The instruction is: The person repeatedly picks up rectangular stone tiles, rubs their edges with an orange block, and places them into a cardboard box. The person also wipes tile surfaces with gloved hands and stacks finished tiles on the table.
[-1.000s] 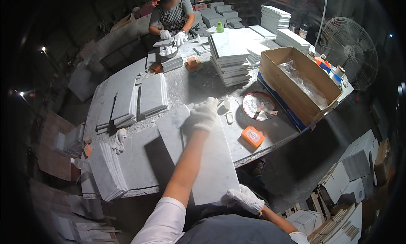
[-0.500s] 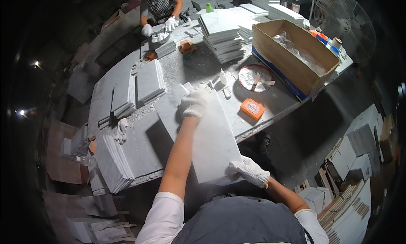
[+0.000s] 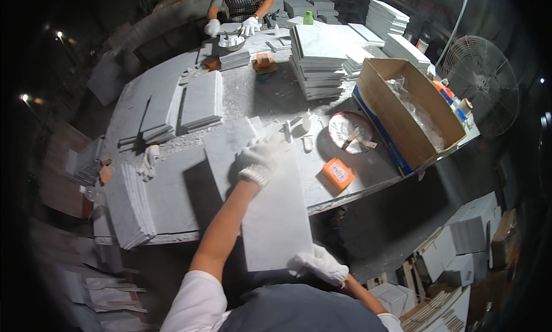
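Left hand (image 3: 260, 160) drawn nearer, on slab (image 3: 276, 225)

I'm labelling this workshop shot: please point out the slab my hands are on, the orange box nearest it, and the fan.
White slab (image 3: 279, 214): head view, bare part of its top face.
Orange box (image 3: 338, 174): head view, printed top.
Fan (image 3: 482, 87): head view, middle of wire guard.

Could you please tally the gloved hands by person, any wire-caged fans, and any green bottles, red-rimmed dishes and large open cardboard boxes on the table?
Wearer's left hand and right hand: 2
Co-worker's hands: 2
Wire-caged fan: 1
Green bottle: 1
Red-rimmed dish: 1
Large open cardboard box: 1
Total: 8
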Demonstrator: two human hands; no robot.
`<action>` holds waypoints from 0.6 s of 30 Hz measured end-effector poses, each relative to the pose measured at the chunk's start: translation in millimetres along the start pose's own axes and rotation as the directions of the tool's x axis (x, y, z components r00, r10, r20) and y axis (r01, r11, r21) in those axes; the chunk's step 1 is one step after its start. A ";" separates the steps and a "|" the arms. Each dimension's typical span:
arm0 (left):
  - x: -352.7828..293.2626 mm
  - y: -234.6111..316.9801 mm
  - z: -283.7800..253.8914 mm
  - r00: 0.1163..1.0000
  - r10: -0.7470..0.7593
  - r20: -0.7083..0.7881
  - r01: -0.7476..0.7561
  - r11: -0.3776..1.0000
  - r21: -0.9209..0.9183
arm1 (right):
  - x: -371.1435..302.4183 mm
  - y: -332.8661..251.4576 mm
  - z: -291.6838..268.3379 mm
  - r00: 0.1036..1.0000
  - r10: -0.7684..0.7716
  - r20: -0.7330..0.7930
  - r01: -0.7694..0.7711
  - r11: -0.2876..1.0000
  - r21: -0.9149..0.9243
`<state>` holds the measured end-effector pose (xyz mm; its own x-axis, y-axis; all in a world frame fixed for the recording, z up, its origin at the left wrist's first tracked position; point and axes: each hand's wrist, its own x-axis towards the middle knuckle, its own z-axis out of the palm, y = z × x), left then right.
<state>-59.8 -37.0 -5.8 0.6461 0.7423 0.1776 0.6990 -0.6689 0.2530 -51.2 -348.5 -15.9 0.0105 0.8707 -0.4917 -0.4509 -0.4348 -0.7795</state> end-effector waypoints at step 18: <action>-0.7 1.0 10.2 0.994 -0.086 -0.070 0.083 0.996 -0.042 | 93.5 -55.0 -127.8 0.618 -0.698 -0.363 -0.381 0.138 -0.914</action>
<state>-56.5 -38.6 -15.3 0.5604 0.7981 0.2213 0.7369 -0.6024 0.3068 88.6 -272.6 -68.6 0.6449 0.7578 0.0995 0.7498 -0.6020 -0.2747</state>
